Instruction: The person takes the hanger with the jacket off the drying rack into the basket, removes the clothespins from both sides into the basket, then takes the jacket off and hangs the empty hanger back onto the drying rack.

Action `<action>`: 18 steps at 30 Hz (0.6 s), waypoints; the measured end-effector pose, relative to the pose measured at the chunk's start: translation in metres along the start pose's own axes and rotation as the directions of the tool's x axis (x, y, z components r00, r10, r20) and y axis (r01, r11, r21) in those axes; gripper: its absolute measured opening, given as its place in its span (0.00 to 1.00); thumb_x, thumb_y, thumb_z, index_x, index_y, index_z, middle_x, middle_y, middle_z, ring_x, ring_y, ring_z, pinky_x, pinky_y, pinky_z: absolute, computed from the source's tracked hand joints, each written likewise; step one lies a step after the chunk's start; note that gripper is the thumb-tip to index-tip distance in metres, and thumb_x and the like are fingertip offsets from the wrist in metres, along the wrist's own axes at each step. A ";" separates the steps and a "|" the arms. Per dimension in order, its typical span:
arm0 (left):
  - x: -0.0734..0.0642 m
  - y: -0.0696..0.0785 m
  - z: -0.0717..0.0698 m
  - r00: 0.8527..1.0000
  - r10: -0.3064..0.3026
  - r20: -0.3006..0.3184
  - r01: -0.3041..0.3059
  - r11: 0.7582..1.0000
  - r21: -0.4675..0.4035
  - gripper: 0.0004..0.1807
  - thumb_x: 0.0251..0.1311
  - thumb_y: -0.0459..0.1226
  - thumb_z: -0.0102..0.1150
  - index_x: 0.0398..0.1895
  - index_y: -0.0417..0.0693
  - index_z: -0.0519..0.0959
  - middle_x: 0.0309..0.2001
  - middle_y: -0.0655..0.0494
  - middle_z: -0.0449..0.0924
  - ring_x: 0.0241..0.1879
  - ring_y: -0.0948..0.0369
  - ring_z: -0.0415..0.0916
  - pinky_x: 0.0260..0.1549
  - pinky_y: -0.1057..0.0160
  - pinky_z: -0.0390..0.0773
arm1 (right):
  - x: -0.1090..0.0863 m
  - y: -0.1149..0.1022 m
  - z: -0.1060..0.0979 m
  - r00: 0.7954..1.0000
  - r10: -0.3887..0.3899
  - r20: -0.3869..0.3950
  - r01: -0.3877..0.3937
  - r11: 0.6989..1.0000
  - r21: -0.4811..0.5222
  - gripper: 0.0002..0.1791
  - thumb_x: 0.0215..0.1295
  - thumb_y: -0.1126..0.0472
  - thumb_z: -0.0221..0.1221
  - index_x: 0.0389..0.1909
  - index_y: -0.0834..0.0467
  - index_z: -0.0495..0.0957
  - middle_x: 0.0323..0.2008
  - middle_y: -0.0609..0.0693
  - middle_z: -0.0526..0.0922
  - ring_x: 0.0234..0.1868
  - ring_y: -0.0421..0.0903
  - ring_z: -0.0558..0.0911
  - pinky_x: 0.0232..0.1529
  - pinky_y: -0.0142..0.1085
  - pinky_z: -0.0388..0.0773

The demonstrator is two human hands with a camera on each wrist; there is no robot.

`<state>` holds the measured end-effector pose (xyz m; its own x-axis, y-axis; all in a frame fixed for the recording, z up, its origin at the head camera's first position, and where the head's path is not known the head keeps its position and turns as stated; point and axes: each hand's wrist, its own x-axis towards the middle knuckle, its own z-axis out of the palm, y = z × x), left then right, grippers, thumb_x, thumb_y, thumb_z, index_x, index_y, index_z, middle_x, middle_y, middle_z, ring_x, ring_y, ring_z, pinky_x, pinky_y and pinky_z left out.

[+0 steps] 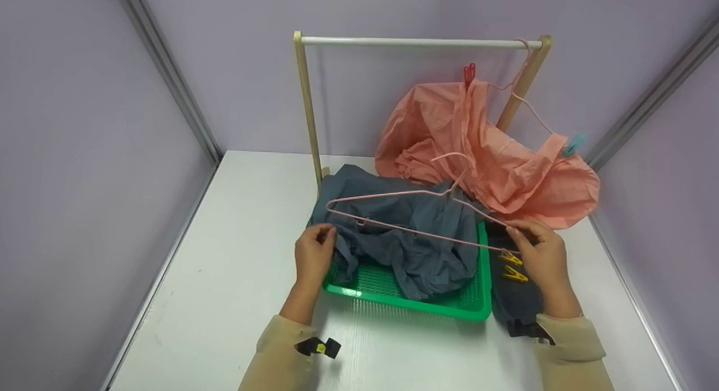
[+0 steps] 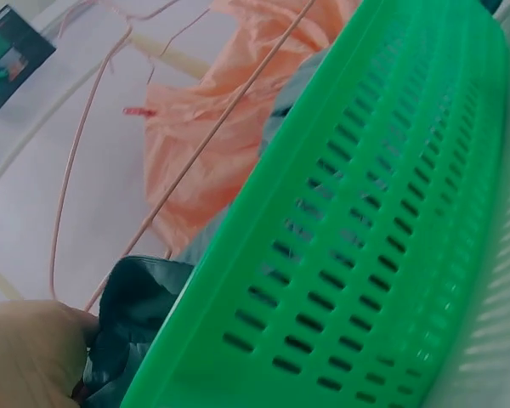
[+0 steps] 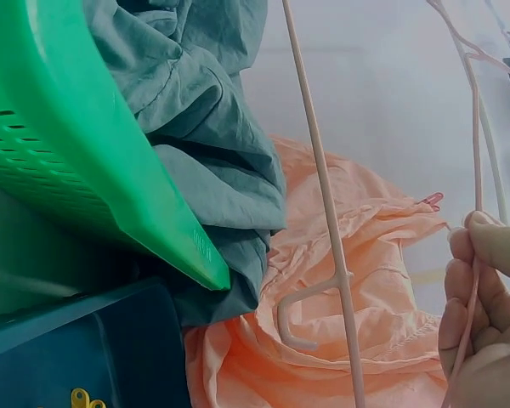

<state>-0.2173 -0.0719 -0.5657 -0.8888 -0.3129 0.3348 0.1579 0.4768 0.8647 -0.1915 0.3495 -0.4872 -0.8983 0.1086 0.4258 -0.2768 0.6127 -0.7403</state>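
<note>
My right hand (image 1: pixel 542 262) pinches the right end of a pink clothes hanger (image 1: pixel 387 195), its hook pointing up and back. In the right wrist view, thumb and fingers close round the hanger's wire (image 3: pixel 476 161). A crumpled grey-blue garment (image 1: pixel 427 228) lies heaped in the green basket (image 1: pixel 404 307), beneath the hanger. At the basket's left side, my left hand (image 1: pixel 314 253) pinches an edge of this garment. The left wrist view shows the cloth (image 2: pixel 140 289) at the fingertips, beside the basket wall (image 2: pixel 357 221).
A rack with a white bar (image 1: pixel 415 41) and wooden posts stands behind. From its right end a peach garment (image 1: pixel 444 116) hangs on another pink hanger, with a red clip (image 1: pixel 469 74) and a teal clip (image 1: pixel 574 145). A dark bin (image 1: pixel 514 309) with yellow clothespins (image 1: pixel 514 274) sits right of the basket.
</note>
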 end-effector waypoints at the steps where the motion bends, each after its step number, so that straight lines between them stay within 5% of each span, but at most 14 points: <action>1: -0.002 0.001 0.001 1.000 0.011 0.013 -0.011 1.000 0.007 0.06 0.66 0.36 0.65 0.40 0.42 0.86 0.36 0.51 0.84 0.34 0.58 0.78 0.35 0.58 0.79 | 0.000 0.000 0.000 1.000 0.002 -0.002 -0.002 1.000 0.007 0.10 0.69 0.63 0.63 0.48 0.60 0.85 0.44 0.55 0.85 0.40 0.33 0.78 0.46 0.18 0.73; 12: -0.015 0.010 0.010 0.976 0.165 0.140 -0.183 0.975 0.128 0.05 0.65 0.37 0.65 0.39 0.46 0.86 0.36 0.54 0.83 0.36 0.59 0.79 0.37 0.56 0.80 | -0.001 0.000 0.002 1.000 0.002 -0.010 -0.002 1.000 -0.004 0.10 0.68 0.64 0.64 0.47 0.60 0.86 0.44 0.55 0.85 0.39 0.32 0.78 0.44 0.17 0.74; 18: -0.018 0.014 0.012 0.951 0.179 0.253 -0.239 0.944 0.227 0.04 0.65 0.37 0.66 0.39 0.47 0.86 0.37 0.55 0.84 0.39 0.59 0.80 0.41 0.56 0.81 | -0.001 0.000 0.004 1.000 -0.013 -0.002 0.013 1.000 -0.010 0.10 0.68 0.64 0.64 0.47 0.61 0.86 0.44 0.56 0.85 0.38 0.31 0.77 0.43 0.16 0.73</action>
<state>-0.2041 -0.0494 -0.5644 -0.9256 -0.0038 0.3786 0.2637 0.7109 0.6519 -0.1919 0.3466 -0.4896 -0.8937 0.1024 0.4369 -0.2854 0.6216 -0.7295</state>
